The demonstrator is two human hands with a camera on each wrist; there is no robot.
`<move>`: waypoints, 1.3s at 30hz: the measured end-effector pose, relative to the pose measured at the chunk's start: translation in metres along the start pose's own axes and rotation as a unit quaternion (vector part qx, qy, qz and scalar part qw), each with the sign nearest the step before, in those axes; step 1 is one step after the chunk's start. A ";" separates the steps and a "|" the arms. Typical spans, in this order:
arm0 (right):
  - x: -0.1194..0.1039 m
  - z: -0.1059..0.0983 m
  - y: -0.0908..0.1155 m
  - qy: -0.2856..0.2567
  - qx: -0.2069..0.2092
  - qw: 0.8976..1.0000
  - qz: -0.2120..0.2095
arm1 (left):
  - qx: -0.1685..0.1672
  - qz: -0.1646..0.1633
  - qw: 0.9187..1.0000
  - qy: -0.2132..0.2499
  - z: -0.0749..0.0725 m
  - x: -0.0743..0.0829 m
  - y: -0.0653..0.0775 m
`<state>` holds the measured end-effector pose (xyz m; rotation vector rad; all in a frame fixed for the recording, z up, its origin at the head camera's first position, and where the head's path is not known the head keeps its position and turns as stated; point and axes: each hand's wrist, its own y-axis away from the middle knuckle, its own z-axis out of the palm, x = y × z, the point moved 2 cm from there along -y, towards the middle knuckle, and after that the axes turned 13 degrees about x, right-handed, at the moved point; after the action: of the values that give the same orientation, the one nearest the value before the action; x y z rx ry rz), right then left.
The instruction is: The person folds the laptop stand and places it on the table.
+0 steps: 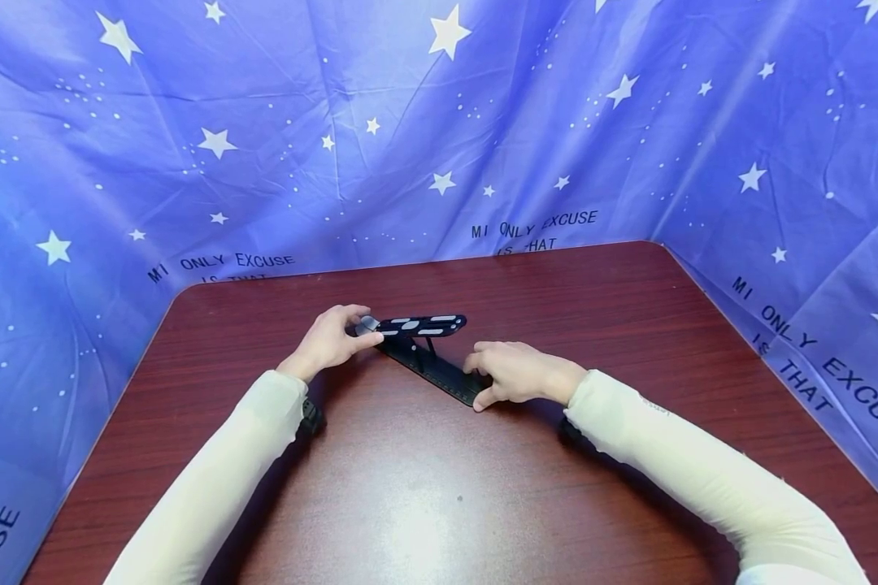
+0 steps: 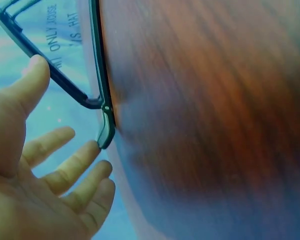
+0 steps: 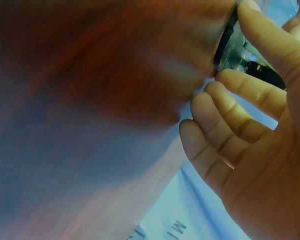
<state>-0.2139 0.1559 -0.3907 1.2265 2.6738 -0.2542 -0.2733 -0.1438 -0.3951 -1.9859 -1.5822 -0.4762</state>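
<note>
A black folding laptop stand [image 1: 433,370] rests on the table, partly unfolded. Its upper panel [image 1: 430,331] carries pale grey pads and is raised on struts above the long base. My left hand [image 1: 329,337] holds the hinge end, thumb at the near side and fingers at the far side. In the left wrist view, the left thumb [image 2: 36,75] lies against the upper panel and a fingertip meets the curved lip [image 2: 106,136]. At the base's other end, my right hand [image 1: 515,372] grips across its width between thumb and fingers. The right wrist view shows only part of the stand [image 3: 233,50].
The reddish-brown wooden table [image 1: 439,455] has a bright glare at its front and a small dark spot [image 1: 459,498]. A blue curtain [image 1: 380,162] with white stars and lettering hangs behind and at both sides. Dark bands [image 1: 310,414] sit at the wrists.
</note>
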 end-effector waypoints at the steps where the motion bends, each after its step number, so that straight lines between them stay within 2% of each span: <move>1: -0.001 0.000 0.000 0.005 0.001 1.000 -0.001 | -0.001 -0.001 1.000 0.004 0.000 -0.001 -0.001; 8: -0.001 0.001 0.003 -0.004 0.003 1.000 -0.008 | -0.001 -0.002 1.000 0.012 0.000 -0.004 -0.003; 14: 0.009 -0.001 -0.001 -0.035 -0.017 0.999 -0.012 | -0.012 -0.027 1.000 -0.002 -0.001 -0.009 -0.003; 20: 0.012 -0.001 -0.003 -0.035 -0.025 0.999 -0.018 | -0.020 -0.040 0.999 0.004 -0.002 -0.011 -0.002; 27: 0.009 0.000 -0.002 -0.025 -0.017 0.999 -0.031 | -0.022 -0.023 0.999 0.004 -0.001 -0.013 -0.005; 33: 0.001 0.001 -0.002 -0.028 -0.006 0.999 -0.045 | -0.027 -0.026 0.999 -0.016 0.000 -0.017 -0.011; 39: -0.004 0.005 -0.001 -0.016 0.006 0.999 -0.039 | -0.033 -0.010 0.999 -0.013 0.001 -0.018 -0.016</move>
<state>-0.2118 0.1512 -0.3950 1.1128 2.6999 -0.2999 -0.2933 -0.1543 -0.4032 -2.0349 -1.6228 -0.5195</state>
